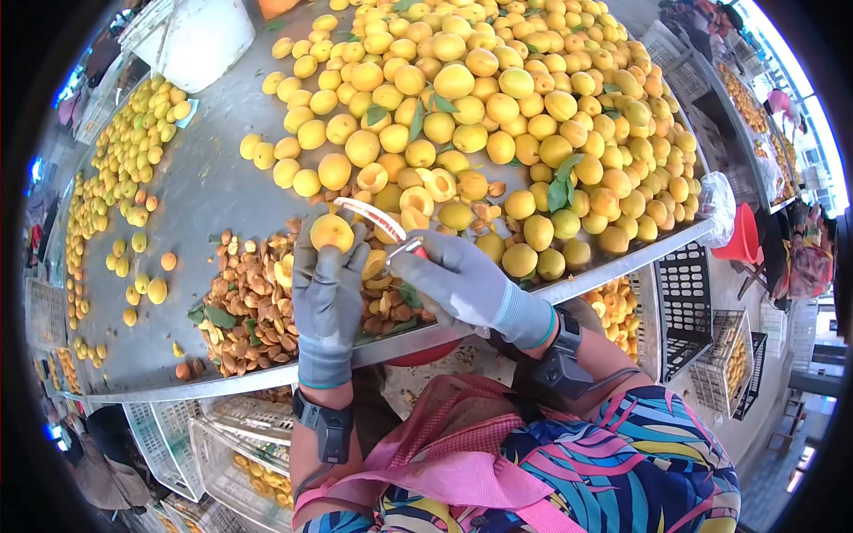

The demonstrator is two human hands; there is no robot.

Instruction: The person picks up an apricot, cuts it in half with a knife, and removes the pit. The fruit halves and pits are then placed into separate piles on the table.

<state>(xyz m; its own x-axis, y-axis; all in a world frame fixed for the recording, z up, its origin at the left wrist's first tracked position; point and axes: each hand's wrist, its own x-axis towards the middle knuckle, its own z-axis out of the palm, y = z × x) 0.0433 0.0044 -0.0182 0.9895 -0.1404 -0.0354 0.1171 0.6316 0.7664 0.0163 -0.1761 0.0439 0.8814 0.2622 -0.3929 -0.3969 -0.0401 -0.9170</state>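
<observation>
My left hand (330, 289), in a grey glove, holds a whole yellow apricot (331, 233) upright in its fingertips, over the table's near edge. Close on its right, my gloved right hand (453, 274) is closed on a small metal tool (404, 250). A curved white and red strip (369, 215) reaches from the tool toward the apricot; whether it is part of the tool I cannot tell. Below the left hand lies a heap of brown pits (253, 306). Behind both hands are opened apricot halves (416, 202) and a large pile of whole apricots (498, 107).
A smaller pile of greenish apricots (133, 147) lies at the left of the metal table (209, 191). A white bucket (209, 44) stands at the back left. Crates (684, 306) and a red bucket (739, 235) are at the right, more crates (164, 444) below left. Other people are at the sides.
</observation>
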